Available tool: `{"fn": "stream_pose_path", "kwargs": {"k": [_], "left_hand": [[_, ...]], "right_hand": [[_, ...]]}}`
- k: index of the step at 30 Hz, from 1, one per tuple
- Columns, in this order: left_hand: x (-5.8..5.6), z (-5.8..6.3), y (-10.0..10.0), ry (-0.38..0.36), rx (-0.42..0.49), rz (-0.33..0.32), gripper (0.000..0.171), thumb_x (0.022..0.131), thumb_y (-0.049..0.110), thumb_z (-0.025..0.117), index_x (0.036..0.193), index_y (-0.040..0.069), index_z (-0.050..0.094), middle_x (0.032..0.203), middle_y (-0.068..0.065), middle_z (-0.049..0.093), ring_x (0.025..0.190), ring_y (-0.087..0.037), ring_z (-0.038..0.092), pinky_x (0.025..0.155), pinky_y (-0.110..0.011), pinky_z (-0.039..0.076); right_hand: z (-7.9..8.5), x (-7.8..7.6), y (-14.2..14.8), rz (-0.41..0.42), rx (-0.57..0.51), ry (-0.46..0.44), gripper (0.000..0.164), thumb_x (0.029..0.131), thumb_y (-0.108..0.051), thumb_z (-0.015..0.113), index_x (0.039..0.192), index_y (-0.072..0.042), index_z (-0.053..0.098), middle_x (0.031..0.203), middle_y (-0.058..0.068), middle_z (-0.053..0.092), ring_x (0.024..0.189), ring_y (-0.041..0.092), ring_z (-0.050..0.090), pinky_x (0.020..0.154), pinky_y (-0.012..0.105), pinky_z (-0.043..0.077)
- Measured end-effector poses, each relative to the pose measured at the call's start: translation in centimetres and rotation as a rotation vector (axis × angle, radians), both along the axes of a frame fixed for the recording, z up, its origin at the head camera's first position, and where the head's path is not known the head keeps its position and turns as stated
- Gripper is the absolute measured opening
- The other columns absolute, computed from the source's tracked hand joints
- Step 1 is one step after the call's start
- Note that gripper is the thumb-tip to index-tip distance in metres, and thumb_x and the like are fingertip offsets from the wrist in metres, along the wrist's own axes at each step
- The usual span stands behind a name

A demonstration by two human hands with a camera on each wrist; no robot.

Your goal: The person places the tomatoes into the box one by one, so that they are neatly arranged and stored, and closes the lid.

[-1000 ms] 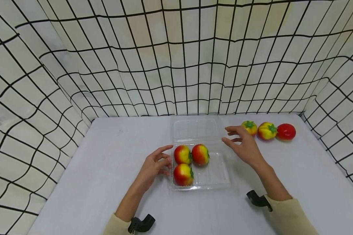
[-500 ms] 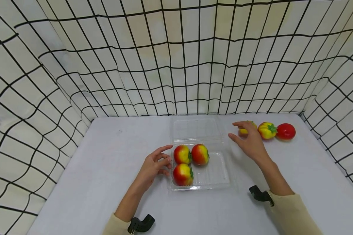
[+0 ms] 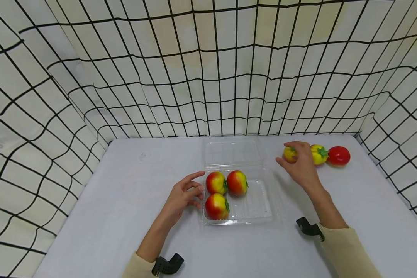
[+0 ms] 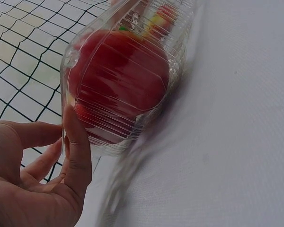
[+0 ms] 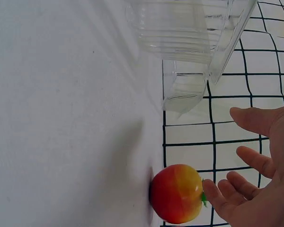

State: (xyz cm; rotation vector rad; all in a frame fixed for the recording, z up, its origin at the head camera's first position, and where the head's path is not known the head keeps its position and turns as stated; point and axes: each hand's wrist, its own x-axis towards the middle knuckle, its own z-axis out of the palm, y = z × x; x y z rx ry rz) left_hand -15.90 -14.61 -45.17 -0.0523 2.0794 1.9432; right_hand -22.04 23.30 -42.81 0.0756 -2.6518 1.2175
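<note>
My left hand (image 3: 180,195) holds the left rim of a clear plastic clamshell box (image 3: 251,204). In the left wrist view, the thumb and a finger pinch this rim. Inside the box's left part lie red-and-yellow toy fruits with green leafy tops: a rear one (image 3: 215,182), a front one (image 3: 217,207) and one beside the rear one (image 3: 237,182). My right hand (image 3: 302,164) reaches over a similar fruit (image 3: 289,155) at the back right, its fingers spread and partly hiding it. In the right wrist view, fingertips come close to a red-and-yellow fruit (image 5: 175,194); whether they touch is unclear.
Right of my right hand, a yellow fruit with a green top (image 3: 318,154) and a glossy red one (image 3: 338,156) stand in a row. The box's lid (image 3: 233,153) lies folded back. Black netting (image 3: 234,81) surrounds the white table (image 3: 135,185).
My right hand has moved right and slightly away from me, from beside the lid to over the nearest fruit in the back row. The left hand and the box have stayed put.
</note>
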Motion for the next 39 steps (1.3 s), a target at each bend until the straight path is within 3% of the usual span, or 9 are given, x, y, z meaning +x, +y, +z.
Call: {"fn": "stream_pose_path", "kwargs": {"k": [15, 30, 39], "left_hand": [[0.1, 0.1, 0.2, -0.01, 0.002, 0.005, 0.05, 0.101, 0.012, 0.066, 0.149, 0.019, 0.056, 0.099, -0.005, 0.064, 0.077, -0.017, 0.063, 0.066, -0.024, 0.062], [0.0, 0.1, 0.0, -0.009, 0.008, -0.002, 0.05, 0.101, 0.012, 0.066, 0.15, 0.019, 0.055, 0.098, -0.005, 0.065, 0.077, -0.017, 0.063, 0.067, -0.024, 0.062], [0.0, 0.1, 0.0, -0.008, 0.024, -0.011, 0.05, 0.102, 0.011, 0.065, 0.15, 0.018, 0.054, 0.097, -0.004, 0.064, 0.077, -0.017, 0.063, 0.066, -0.024, 0.062]], "right_hand": [[-0.6, -0.7, 1.1, -0.005, 0.022, 0.017, 0.061, 0.092, -0.015, 0.078, 0.144, 0.003, 0.051, 0.148, 0.031, 0.039, 0.135, 0.048, 0.041, 0.116, 0.067, 0.041], [-1.0, -0.8, 1.9, -0.027, 0.028, 0.022, 0.058, 0.091, -0.011, 0.079, 0.141, 0.005, 0.055, 0.149, 0.032, 0.04, 0.132, 0.048, 0.044, 0.108, 0.063, 0.05], [-1.1, -1.0, 2.1, -0.025, 0.056, 0.018, 0.062, 0.088, -0.011, 0.08, 0.142, 0.005, 0.054, 0.154, 0.034, 0.039, 0.14, 0.052, 0.038, 0.113, 0.067, 0.043]]}}
